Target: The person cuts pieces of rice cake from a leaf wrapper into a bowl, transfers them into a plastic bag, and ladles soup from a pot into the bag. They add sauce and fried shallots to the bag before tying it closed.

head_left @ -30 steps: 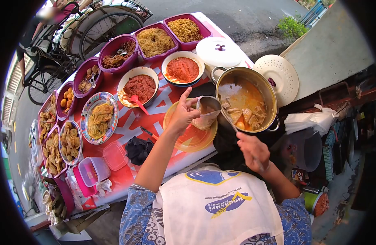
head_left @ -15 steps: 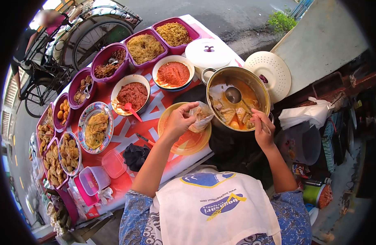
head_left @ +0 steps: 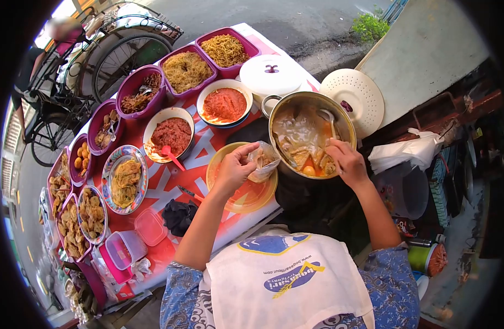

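My left hand [head_left: 239, 167] pinches the top of a clear plastic bag [head_left: 264, 163] with some brownish food in it. The bag hangs above a yellow plate [head_left: 244, 197], just left of a large metal pot [head_left: 276, 107]. Inside the pot is orange-brown curry [head_left: 301, 131] with pieces of food and what looks like an egg. My right hand [head_left: 345, 160] is closed around the handle of a ladle [head_left: 331, 122] at the pot's right side. The ladle's bowl is partly sunk in the curry near the far right wall.
Bowls of red sambal [head_left: 224, 105], purple tubs of noodles [head_left: 187, 71], and plates of fried food [head_left: 92, 214] crowd the table. A white lid [head_left: 271, 77] and a perforated lid [head_left: 353, 101] lie by the pot. A knife [head_left: 190, 193] rests near the yellow plate. A person with a cycle cart [head_left: 134, 57] is beyond.
The ladle has shifted from the pot's middle toward its far right wall and dipped into the curry, stirring the surface. My left hand still holds the bag in about the same place.
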`<state>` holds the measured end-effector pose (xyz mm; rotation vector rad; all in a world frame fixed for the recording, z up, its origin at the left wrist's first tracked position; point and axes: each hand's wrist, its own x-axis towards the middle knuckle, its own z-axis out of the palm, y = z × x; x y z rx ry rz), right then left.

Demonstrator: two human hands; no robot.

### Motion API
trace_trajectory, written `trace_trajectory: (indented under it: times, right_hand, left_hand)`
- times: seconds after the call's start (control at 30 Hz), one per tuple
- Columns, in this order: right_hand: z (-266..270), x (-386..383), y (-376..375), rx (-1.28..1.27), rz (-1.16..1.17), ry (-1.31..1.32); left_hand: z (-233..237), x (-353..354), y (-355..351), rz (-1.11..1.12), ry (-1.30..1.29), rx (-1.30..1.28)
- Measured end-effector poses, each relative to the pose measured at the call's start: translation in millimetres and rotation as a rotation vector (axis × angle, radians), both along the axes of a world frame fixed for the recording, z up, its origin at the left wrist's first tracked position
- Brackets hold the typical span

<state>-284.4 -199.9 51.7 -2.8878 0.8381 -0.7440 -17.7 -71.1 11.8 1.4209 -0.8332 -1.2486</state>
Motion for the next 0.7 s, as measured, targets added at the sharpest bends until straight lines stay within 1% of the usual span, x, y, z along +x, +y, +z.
trace_trajectory:
  times: [0.03, 0.07, 0.13, 0.17, 0.23, 0.27, 0.33, 0.47, 0.53, 0.57, 0.63, 0.67, 0.7]
  right_hand:
    - [-3.4, 3.3, -3.4, 0.003, 0.046, 0.086]
    - [-9.2, 6.7, -7.4, 0.001, 0.045, 0.085]
    - [-24.0, 14.4, -16.6, 0.042, 0.056, -0.02]
    - [-29.1, 18.7, -22.3, 0.042, 0.057, -0.02]
    - [-35.9, 24.1, -30.6, 0.146, 0.009, -0.23]
    - [-36.7, 23.6, -31.1, 0.144, 0.007, -0.229]
    - [-36.1, 23.5, -31.6, 0.344, 0.008, -0.339]
    - [-17.5, 13.2, -12.9, 0.326, 0.053, -0.293]
    - [-2.5, 5.2, -2.2, 0.234, 0.149, -0.221]
    - [7.3, 2.8, 4.0, 0.237, 0.149, -0.22]
    - [26.5, -1.8, 15.7, 0.127, 0.14, -0.164]
    - [32.0, -3.0, 19.6, 0.129, 0.14, -0.162]
    - [36.2, -3.3, 23.3, 0.104, 0.086, -0.236]
  left_hand:
    - [-1.6, 0.1, 0.0, 0.003, -0.001, 0.002]
    - [-2.4, 0.1, 0.0, 0.007, -0.002, 0.004]
    - [-1.9, -0.1, 0.4, 0.01, -0.009, 0.002]
    - [-1.7, -0.1, 0.8, 0.014, -0.015, 0.003]
    - [-6.3, 0.7, 0.5, 0.012, -0.004, -0.01]
    - [-7.7, 0.7, 0.2, 0.01, 0.007, -0.025]
    - [-5.7, -0.5, 0.6, 0.01, 0.007, -0.019]
    - [-4.9, 0.5, -0.1, 0.005, 0.026, -0.009]
    - [-3.6, 1.7, -0.4, 0.009, 0.03, -0.001]
    - [-2.9, 2.1, -0.5, 0.009, 0.034, 0.007]
    - [-1.8, 2.6, -1.2, 0.012, 0.032, 0.019]
    - [-1.0, 2.5, -1.4, 0.017, 0.03, 0.028]
    - [0.7, 2.4, -1.1, 0.017, 0.031, 0.029]
